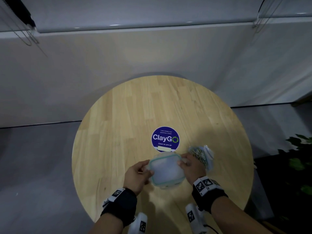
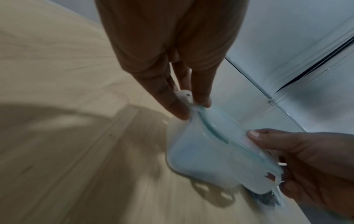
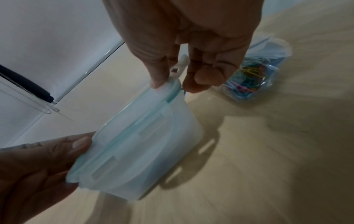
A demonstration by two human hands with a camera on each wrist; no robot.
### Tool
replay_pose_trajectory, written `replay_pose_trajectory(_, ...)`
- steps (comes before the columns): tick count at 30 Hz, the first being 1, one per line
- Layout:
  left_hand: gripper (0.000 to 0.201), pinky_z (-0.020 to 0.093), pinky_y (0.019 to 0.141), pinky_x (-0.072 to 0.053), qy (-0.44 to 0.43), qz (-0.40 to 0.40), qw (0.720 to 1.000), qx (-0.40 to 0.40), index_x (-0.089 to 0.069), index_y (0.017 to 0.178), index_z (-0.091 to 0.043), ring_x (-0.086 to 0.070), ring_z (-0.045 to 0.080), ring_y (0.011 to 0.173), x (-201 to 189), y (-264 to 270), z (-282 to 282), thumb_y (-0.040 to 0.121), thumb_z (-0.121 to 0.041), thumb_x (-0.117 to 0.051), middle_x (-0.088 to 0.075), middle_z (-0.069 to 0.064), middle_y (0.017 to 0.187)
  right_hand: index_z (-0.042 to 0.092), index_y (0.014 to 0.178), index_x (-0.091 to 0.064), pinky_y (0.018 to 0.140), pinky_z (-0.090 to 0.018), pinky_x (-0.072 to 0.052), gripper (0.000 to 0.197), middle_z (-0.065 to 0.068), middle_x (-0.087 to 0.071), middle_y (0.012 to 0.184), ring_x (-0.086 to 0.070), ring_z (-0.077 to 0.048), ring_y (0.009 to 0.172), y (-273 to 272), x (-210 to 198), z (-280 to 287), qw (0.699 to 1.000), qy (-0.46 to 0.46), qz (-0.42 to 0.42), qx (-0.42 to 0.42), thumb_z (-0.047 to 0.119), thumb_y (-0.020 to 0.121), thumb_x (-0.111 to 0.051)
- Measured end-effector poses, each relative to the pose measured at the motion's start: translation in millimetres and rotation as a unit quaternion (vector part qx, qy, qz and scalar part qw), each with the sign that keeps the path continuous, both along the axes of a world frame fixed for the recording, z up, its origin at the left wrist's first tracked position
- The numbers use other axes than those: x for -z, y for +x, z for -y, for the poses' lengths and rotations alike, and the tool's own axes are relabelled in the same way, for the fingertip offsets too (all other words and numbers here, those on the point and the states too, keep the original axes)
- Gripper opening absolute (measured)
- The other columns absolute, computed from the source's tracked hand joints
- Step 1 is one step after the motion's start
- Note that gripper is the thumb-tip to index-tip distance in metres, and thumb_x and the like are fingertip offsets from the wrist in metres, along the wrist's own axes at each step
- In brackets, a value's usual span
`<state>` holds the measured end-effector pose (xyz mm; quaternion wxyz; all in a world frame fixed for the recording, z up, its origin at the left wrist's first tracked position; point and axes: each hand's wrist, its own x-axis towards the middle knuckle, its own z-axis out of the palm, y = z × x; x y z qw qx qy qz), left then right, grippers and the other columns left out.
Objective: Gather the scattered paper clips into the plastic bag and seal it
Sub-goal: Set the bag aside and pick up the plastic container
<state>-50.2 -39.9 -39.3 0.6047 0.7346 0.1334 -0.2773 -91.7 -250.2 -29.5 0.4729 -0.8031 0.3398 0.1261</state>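
Both hands, left (image 1: 137,173) and right (image 1: 190,168), grip the lidded container (image 1: 166,169)

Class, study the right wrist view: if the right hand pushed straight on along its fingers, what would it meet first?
The right hand already pinches a latch tab of the lidded plastic container, so it meets that first. The bag of paper clips lies off to one side; depth is unclear.

Teal-rimmed translucent container (image 1: 166,169), multicoloured paper clips (image 3: 247,77), blue sticker (image 1: 165,138).
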Motion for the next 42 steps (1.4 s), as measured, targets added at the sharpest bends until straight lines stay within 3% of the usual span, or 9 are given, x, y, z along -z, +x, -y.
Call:
replay_pose_trajectory(5,0.026,0.029,0.057,-0.052,0.018,0.005,1.0,-0.011,-0.067,0.098,-0.01,-0.055,0.016,0.059,3.0,4.2,1.6,0.075,-0.001,-0.075,-0.062,0.006,0.072,0.019,0.1,-0.055,0.076,-0.029,-0.042,0.028,-0.003,-0.061,0.091,-0.058,-0.025,0.088,-0.7,0.0,-2.0,0.999,0.015,-0.023,0.02,0.031,0.079,-0.067)
replay_pose_trajectory(9,0.029,0.033,0.063,-0.054,0.002,-0.02,1.0,-0.005,-0.066,0.091,-0.015,-0.058,0.02,0.066,4.7,7.8,0.4,0.071,0.002,-0.077,-0.063,0.008,0.078,0.018,0.07,-0.041,0.059,-0.028,-0.037,0.034,-0.005,-0.052,0.073,-0.049,-0.02,0.064,-3.5,5.9,-1.7,0.996,0.048,-0.035,0.061,0.029,0.074,-0.073)
replay_pose_trajectory(13,0.018,0.038,0.068,-0.047,-0.019,-0.078,0.996,-0.046,-0.065,0.078,-0.009,-0.054,0.023,0.066,5.0,8.6,0.6,0.072,0.004,-0.076,-0.062,0.013,0.073,0.008,0.089,-0.052,0.045,-0.022,-0.037,0.038,-0.008,-0.058,0.069,-0.046,-0.017,0.048,-3.3,7.2,5.9,0.967,0.19,-0.094,0.143,0.033,0.073,-0.076)
replay_pose_trajectory(16,0.016,0.037,0.069,-0.048,-0.023,-0.1,0.994,-0.049,-0.066,0.08,-0.006,-0.056,0.023,0.066,4.7,7.8,-0.8,0.072,0.002,-0.077,-0.064,0.016,0.076,0.009,0.101,-0.048,0.059,-0.029,-0.042,0.061,-0.005,-0.057,0.086,-0.053,-0.02,0.065,-0.9,3.2,9.8,0.988,0.086,-0.088,0.096,0.043,0.062,-0.081)
replay_pose_trajectory(25,0.027,0.028,0.057,-0.036,0.246,0.096,0.963,0.058,-0.059,0.077,-0.013,-0.056,0.022,0.068,-8.2,-0.4,6.2,0.071,-0.03,-0.079,-0.063,0.002,0.071,0.013,0.087,-0.049,0.071,-0.031,-0.039,0.034,-0.011,-0.062,0.09,-0.06,-0.028,0.086,-3.3,-14.1,-8.1,0.983,-0.086,-0.119,-0.107,0.046,0.09,-0.047)
replay_pose_trajectory(32,0.017,0.04,0.069,-0.055,0.111,-0.088,0.99,0.008,-0.065,0.064,-0.011,-0.055,0.023,0.056,-9.4,11.8,6.2,0.068,-0.01,-0.081,-0.064,0.011,0.063,0.009,0.102,-0.055,0.077,-0.03,-0.037,0.034,-0.011,-0.057,0.103,-0.052,-0.025,0.09,17.0,-17.2,2.1,0.962,-0.033,-0.18,-0.202,0.039,0.095,-0.041)
replay_pose_trajectory(36,0.038,0.04,0.077,-0.054,0.188,-0.027,0.975,0.117,-0.058,0.095,-0.022,-0.065,0.031,0.077,-11.0,22.2,10.8,0.06,-0.018,-0.074,-0.067,0.014,0.086,0.005,0.117,-0.051,0.078,-0.03,-0.039,0.042,-0.013,-0.057,0.105,-0.054,-0.027,0.091,21.7,-21.6,2.6,0.958,-0.032,-0.194,-0.207,0.039,0.095,-0.042)
replay_pose_trajectory(39,0.069,0.034,0.092,-0.045,0.277,0.114,0.914,0.273,-0.04,0.132,-0.026,-0.054,0.035,0.108,-20.4,36.3,24.0,0.07,-0.006,-0.061,-0.047,0.015,0.124,0.006,0.12,-0.047,0.088,-0.036,-0.043,0.049,-0.015,-0.061,0.116,-0.058,-0.031,0.108,12.3,-29.9,2.5,0.971,-0.123,-0.133,-0.153,0.044,0.09,-0.05)
replay_pose_trajectory(42,0.066,0.037,0.103,-0.039,0.272,0.209,0.861,0.375,-0.039,0.138,-0.024,-0.042,0.029,0.123,-29.1,49.4,38.9,0.077,-0.008,-0.055,-0.041,0.005,0.14,0.016,0.074,-0.056,0.076,-0.035,-0.048,0.041,-0.009,-0.063,0.08,-0.064,-0.028,0.085,-16.9,-36.9,-3.3,0.98,-0.108,-0.099,-0.131,0.052,0.09,-0.043)
